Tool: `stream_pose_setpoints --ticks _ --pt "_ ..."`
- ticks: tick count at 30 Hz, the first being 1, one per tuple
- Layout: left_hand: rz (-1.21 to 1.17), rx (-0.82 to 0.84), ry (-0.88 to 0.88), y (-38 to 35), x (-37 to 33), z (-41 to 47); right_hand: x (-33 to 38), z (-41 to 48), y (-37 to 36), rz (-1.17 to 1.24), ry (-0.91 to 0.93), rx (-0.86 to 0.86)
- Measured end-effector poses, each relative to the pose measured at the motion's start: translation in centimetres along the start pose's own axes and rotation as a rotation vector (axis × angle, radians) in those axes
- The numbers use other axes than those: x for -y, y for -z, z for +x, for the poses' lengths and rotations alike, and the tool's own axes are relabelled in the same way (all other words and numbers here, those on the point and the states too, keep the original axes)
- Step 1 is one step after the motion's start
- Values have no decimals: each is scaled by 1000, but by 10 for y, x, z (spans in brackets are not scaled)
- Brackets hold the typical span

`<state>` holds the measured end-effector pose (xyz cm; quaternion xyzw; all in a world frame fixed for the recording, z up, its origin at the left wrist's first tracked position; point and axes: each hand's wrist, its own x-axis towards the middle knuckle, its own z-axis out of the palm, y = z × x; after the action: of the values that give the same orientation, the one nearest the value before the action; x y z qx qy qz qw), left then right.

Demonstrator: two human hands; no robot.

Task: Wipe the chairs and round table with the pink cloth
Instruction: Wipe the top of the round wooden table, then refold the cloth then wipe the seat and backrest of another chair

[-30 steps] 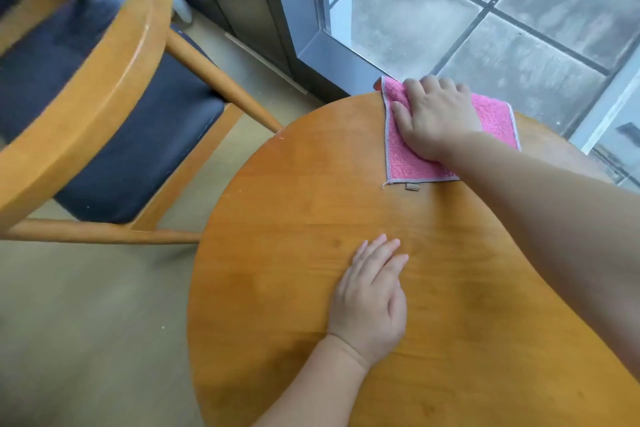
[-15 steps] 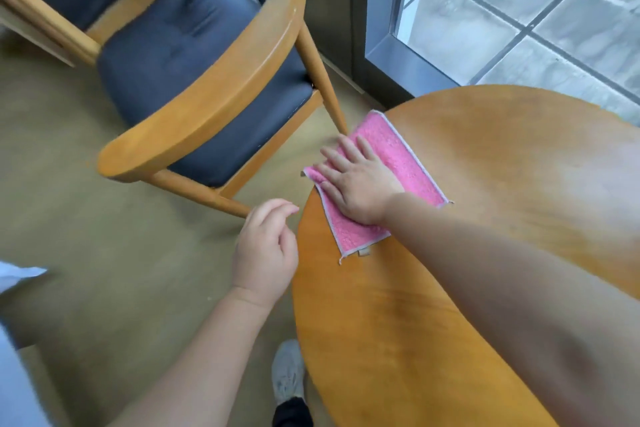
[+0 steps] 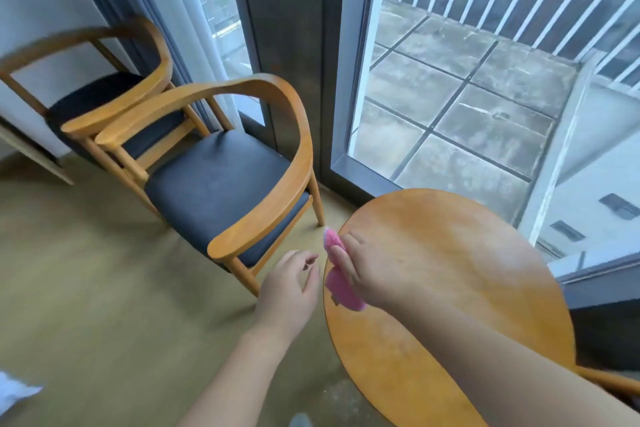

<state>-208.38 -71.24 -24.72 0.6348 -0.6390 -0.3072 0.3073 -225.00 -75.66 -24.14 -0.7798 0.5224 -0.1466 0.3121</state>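
The left hand hangs over the floor just beside the round counter, fingers loosely curled and holding nothing. The right hand grips the bunched pink cloth at the counter's left rim; a small tag on the cloth is too blurred to read. Beyond stand the near chair and the far chair, touching, beside the glass door.
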Motion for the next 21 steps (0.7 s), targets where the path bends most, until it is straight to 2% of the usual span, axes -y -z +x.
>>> stream_pose_setpoints --ticks 6,10,16,21 --pt "-213 245 -234 57 -86 -2 64 -57 70 -68 -56 -102" --pt "-280 334 -266 64 -124 -10 83 -101 101 -154 -92 -136" --pt "-243 326 -370 59 -171 -32 88 -164 131 -311 -258 -162" --pt "-245 294 -451 44 -206 -56 82 -209 148 -354 -323 -221"
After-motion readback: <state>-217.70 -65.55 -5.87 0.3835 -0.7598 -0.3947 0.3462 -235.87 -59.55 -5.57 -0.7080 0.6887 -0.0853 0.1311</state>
